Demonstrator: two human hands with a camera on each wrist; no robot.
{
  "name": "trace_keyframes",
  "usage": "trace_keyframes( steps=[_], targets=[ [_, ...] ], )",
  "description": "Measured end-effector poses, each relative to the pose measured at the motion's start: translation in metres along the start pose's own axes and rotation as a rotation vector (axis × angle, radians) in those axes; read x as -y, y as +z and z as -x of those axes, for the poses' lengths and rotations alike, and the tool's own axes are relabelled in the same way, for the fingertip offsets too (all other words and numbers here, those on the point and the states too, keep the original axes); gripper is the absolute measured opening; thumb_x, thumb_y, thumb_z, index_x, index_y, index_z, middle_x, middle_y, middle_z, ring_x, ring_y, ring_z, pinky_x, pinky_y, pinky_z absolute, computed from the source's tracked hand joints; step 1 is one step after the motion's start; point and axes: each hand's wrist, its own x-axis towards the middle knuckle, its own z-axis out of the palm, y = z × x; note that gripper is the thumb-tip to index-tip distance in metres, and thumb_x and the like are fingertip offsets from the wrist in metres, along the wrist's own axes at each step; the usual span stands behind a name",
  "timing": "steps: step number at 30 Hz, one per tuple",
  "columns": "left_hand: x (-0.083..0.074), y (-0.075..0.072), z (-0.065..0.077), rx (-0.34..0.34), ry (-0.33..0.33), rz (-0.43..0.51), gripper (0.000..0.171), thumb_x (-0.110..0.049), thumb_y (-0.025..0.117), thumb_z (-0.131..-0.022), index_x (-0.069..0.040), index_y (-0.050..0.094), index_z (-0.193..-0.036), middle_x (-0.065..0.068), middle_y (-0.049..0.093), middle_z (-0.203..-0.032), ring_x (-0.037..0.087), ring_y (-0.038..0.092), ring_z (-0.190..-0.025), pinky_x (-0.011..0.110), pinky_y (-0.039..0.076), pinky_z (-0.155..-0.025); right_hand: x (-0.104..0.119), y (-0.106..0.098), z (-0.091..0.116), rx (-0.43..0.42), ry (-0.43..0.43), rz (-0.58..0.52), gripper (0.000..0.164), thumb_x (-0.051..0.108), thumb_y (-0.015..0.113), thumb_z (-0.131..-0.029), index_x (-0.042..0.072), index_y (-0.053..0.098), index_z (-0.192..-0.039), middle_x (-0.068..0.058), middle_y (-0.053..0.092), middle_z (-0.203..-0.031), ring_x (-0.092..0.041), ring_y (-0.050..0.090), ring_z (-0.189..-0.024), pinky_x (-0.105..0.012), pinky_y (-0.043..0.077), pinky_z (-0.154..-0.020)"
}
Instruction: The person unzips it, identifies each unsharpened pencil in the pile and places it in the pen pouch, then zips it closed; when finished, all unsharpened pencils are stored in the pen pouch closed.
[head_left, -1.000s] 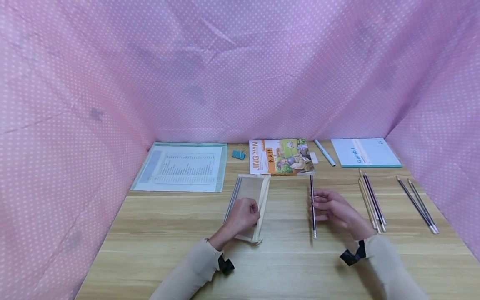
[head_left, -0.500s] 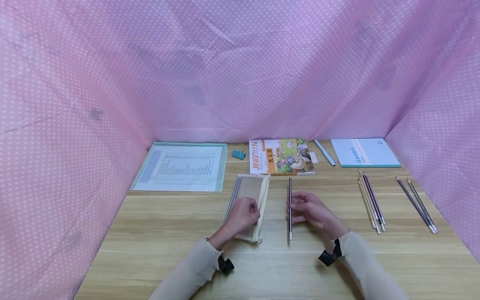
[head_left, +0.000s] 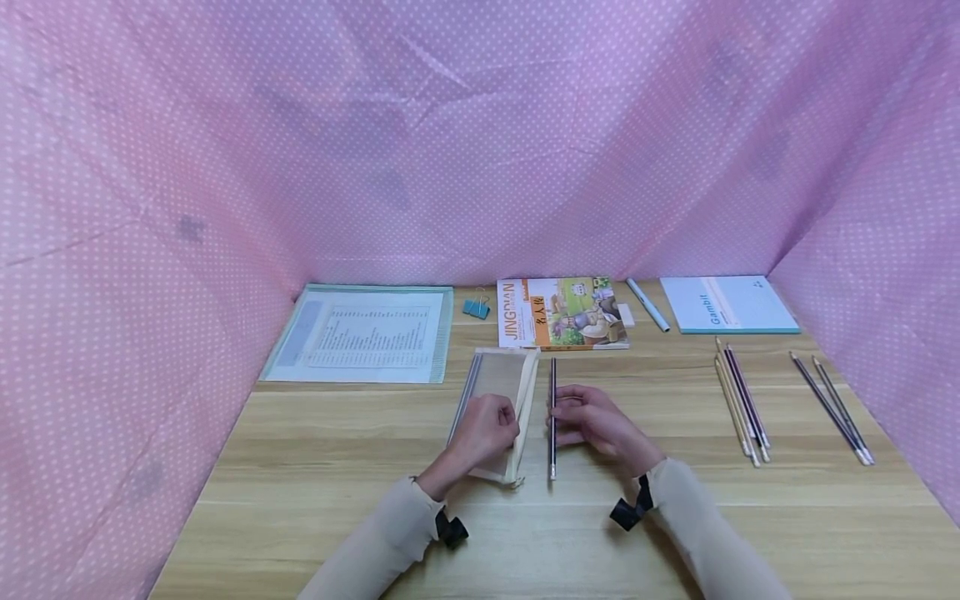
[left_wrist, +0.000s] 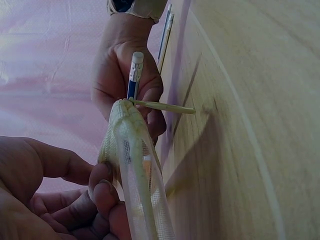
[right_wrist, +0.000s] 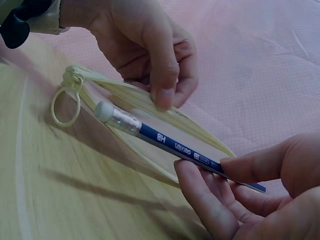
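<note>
Left hand [head_left: 489, 428] is pinching the pouch [head_left: 501, 374], right hand [head_left: 596, 418] holding a pencil [right_wrist: 176, 146] beside it; wood-grain table [head_left: 330, 442] is extending beneath, dotted pink cloth [head_left: 450, 158] hanging behind.

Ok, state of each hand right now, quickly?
Left hand: closed, pinching the open edge of the mesh pouch.
Right hand: closed, holding one blue pencil.
</note>
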Motion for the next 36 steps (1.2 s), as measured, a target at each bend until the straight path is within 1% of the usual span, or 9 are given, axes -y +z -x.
trace_keyframes(
  steps=[5, 8, 14, 22, 29, 33, 36],
  targets=[
    [0.000, 0.000, -0.001, 0.002, 0.006, 0.006, 0.012, 0.001, 0.063, -0.077, -0.003, 0.065, -0.066, 0.001, 0.058, -0.055, 0.004, 0.045, -0.047, 0.017, 0.034, -0.043, -0.001, 0.007, -0.006, 0.014, 0.004, -0.010, 0.052, 0.002, 0.053, -0.098, -0.011, 0.032, -0.143, -0.001, 0.068, -0.098, -0.013, 0.070, -0.086, -0.032, 0.062, -0.076],
    [0.000, 0.000, -0.001, 0.012, -0.001, 0.016, 0.011, 0.001, 0.063, -0.077, -0.003, 0.066, -0.067, 0.003, 0.060, -0.056, 0.005, 0.046, -0.048, 0.017, 0.035, -0.043, -0.002, 0.010, -0.009, 0.027, 0.000, -0.002, 0.051, 0.001, 0.052, -0.098, -0.012, 0.031, -0.143, -0.001, 0.067, -0.098, -0.012, 0.070, -0.085, -0.032, 0.062, -0.076],
    [0.001, 0.000, -0.001, 0.016, 0.002, 0.017, 0.010, 0.001, 0.064, -0.078, -0.003, 0.066, -0.068, 0.004, 0.061, -0.058, 0.006, 0.047, -0.049, 0.018, 0.036, -0.044, 0.000, 0.017, -0.013, 0.026, -0.007, 0.005, 0.051, 0.002, 0.053, -0.098, -0.013, 0.033, -0.143, -0.004, 0.069, -0.102, -0.015, 0.071, -0.090, -0.032, 0.061, -0.079],
    [0.000, 0.000, -0.002, 0.012, -0.001, -0.001, 0.011, 0.001, 0.065, -0.078, -0.004, 0.066, -0.068, 0.003, 0.062, -0.059, 0.006, 0.047, -0.050, 0.018, 0.037, -0.045, 0.000, 0.023, -0.022, -0.003, -0.022, 0.007, 0.048, 0.000, 0.052, -0.098, -0.014, 0.035, -0.141, -0.003, 0.070, -0.098, -0.015, 0.072, -0.089, -0.031, 0.061, -0.078],
    [0.000, -0.002, -0.002, 0.009, 0.000, -0.005, 0.010, 0.000, 0.065, -0.076, -0.004, 0.065, -0.067, 0.003, 0.061, -0.058, 0.006, 0.047, -0.051, 0.018, 0.037, -0.045, 0.000, 0.032, -0.026, -0.061, -0.010, -0.031, 0.047, -0.002, 0.053, -0.096, -0.011, 0.037, -0.139, -0.003, 0.068, -0.096, -0.015, 0.071, -0.084, -0.033, 0.062, -0.077],
    [0.000, -0.002, -0.002, 0.011, -0.009, -0.013, 0.010, 0.000, 0.065, -0.077, -0.004, 0.066, -0.068, 0.003, 0.062, -0.059, 0.006, 0.048, -0.051, 0.018, 0.038, -0.046, -0.001, 0.035, -0.027, -0.080, -0.010, -0.039, 0.045, -0.003, 0.052, -0.096, -0.010, 0.037, -0.138, -0.003, 0.068, -0.095, -0.014, 0.071, -0.084, -0.031, 0.061, -0.075],
    [0.000, -0.001, -0.002, 0.009, -0.016, -0.012, 0.010, -0.001, 0.066, -0.078, -0.004, 0.066, -0.068, 0.003, 0.061, -0.059, 0.006, 0.048, -0.051, 0.018, 0.038, -0.046, -0.002, 0.038, -0.028, -0.087, -0.026, -0.052, 0.045, -0.004, 0.052, -0.095, -0.011, 0.037, -0.137, -0.002, 0.068, -0.092, -0.014, 0.070, -0.082, -0.030, 0.062, -0.074]
  ],
)
